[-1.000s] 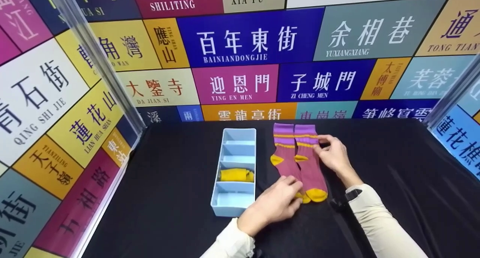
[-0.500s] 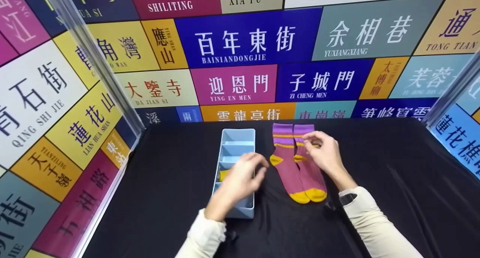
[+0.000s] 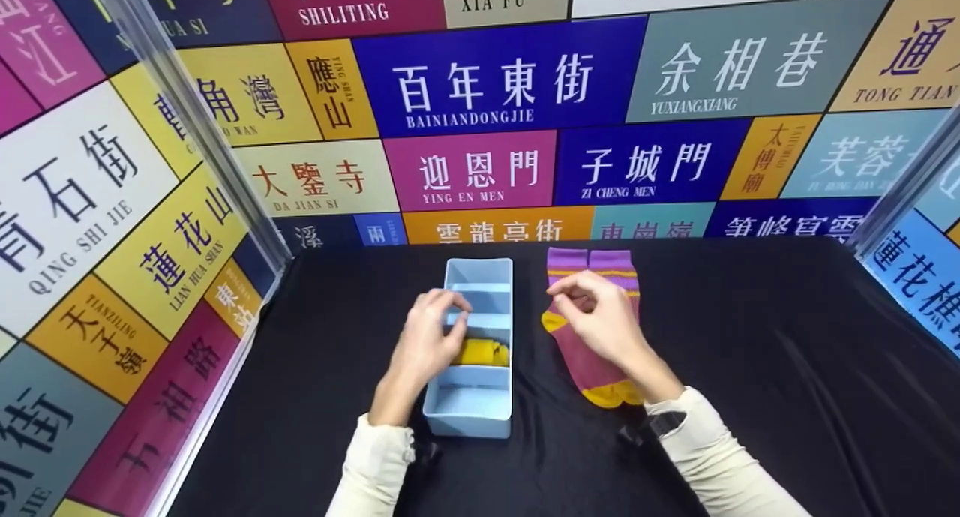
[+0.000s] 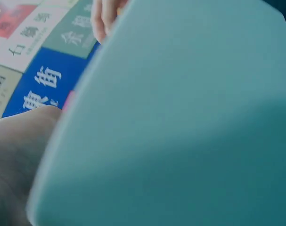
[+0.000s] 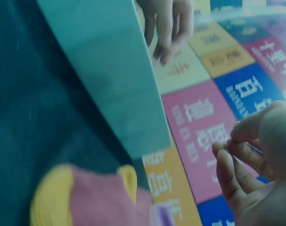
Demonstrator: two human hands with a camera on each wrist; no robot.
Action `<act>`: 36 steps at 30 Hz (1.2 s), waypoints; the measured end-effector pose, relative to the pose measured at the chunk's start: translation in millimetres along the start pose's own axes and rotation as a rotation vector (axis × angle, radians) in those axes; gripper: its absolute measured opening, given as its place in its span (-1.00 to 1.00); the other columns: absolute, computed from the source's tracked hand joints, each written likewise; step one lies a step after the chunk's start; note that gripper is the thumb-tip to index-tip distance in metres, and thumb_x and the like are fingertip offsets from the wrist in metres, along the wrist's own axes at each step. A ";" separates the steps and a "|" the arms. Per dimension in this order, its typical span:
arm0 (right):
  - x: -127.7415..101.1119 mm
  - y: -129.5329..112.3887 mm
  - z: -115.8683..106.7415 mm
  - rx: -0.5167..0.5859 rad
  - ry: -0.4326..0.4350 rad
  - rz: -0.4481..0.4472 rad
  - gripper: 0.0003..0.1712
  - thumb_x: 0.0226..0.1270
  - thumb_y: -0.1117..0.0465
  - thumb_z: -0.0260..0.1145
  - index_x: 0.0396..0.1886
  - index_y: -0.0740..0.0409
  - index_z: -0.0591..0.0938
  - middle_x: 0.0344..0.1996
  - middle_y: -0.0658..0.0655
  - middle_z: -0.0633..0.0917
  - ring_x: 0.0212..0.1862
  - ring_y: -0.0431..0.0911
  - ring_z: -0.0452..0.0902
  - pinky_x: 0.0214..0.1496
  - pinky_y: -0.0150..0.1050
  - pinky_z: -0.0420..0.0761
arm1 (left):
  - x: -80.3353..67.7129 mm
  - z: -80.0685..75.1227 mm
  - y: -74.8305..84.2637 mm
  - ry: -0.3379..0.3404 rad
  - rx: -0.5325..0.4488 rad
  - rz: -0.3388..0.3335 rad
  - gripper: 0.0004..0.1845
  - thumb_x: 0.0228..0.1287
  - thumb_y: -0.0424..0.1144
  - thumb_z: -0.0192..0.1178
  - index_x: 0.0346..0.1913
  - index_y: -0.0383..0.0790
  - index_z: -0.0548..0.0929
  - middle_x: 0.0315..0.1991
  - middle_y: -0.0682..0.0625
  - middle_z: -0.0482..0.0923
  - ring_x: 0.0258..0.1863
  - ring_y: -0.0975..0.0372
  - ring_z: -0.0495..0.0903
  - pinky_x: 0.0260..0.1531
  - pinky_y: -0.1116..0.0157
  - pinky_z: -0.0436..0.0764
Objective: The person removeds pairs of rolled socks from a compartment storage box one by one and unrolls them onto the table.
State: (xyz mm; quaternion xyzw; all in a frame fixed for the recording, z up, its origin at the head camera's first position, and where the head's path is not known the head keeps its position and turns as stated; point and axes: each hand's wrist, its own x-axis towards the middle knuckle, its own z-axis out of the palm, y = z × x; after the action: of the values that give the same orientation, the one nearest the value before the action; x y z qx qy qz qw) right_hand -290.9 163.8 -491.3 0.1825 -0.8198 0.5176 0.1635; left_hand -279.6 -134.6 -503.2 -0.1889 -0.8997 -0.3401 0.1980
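Note:
Over the left edge of a light blue divided box (image 3: 469,422), my left hand (image 3: 421,341) hangs with loosely bent fingers and nothing in them. A rolled yellow pair of socks (image 3: 480,352) lies in one compartment, partly covered by that hand. My right hand (image 3: 606,326) hovers over a flat pair of purple-and-maroon socks (image 3: 576,359) with yellow toes and heels, hiding their middle. In the right wrist view, the right hand (image 5: 256,155) has thumb and fingertips close together, holding nothing visible. The box wall (image 4: 157,103) fills most of the left wrist view.
A black cloth (image 3: 337,367) covers the table. Behind it stands a wall (image 3: 495,74) of colourful printed name panels. Clear upright edges (image 3: 232,157) frame the left corner. The other compartments of the box, separated by dividers (image 3: 480,322), show bare light blue floors.
My left hand has moved from the sock toes up and left to the box. My right hand has shifted left from the socks' right side to over their middle.

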 end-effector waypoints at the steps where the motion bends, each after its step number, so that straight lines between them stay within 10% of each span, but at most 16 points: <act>1: -0.9 -3.7 3.4 0.005 -0.015 -0.008 -0.87 0.45 0.28 0.49 -0.13 -0.04 0.85 -0.20 -0.01 0.85 -0.29 -0.10 0.73 -0.19 -0.34 0.70 | -0.5 0.8 -3.5 0.009 -0.003 -0.014 -0.91 0.43 -0.34 0.33 -0.11 -0.11 0.78 0.09 -0.10 0.73 0.17 -0.02 0.65 0.29 0.01 0.62; 11: -9.7 -25.1 31.8 -0.088 -0.196 -0.156 -0.88 0.47 0.27 0.46 -0.08 0.01 0.83 -0.16 -0.08 0.82 -0.20 -0.19 0.68 -0.20 -0.30 0.75 | -8.4 11.9 -26.1 0.040 -0.093 -0.146 -0.79 0.45 -0.30 0.35 0.08 -0.17 0.73 0.40 -0.27 0.51 0.37 -0.12 0.56 0.43 -0.08 0.52; 30: -3.4 -31.8 65.5 -0.195 -0.554 -0.206 -0.75 0.58 0.17 0.38 0.13 0.07 0.83 -0.03 0.01 0.88 0.00 -0.18 0.80 0.17 -0.08 0.77 | -14.0 20.7 -40.1 -0.001 -0.281 -0.306 -0.84 0.55 -0.14 0.28 0.08 0.01 0.74 0.16 -0.11 0.65 0.17 0.02 0.70 0.29 -0.01 0.62; 36: 0.3 -32.3 75.3 -0.322 -0.556 -0.193 -0.71 0.42 0.05 0.56 0.07 -0.02 0.86 -0.14 -0.05 0.89 -0.12 -0.15 0.82 -0.02 -0.17 0.78 | -16.1 23.8 -40.0 -0.006 -0.305 -0.326 -0.85 0.56 -0.12 0.29 0.07 0.04 0.73 0.16 -0.11 0.64 0.17 0.02 0.72 0.29 0.00 0.62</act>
State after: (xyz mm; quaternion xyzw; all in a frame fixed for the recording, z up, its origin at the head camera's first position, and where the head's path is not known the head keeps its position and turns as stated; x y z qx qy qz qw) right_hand -282.0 82.6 -496.7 0.3654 -0.8833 0.2937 0.0087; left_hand -290.3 -149.5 -548.9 -0.0698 -0.8570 -0.4993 0.1070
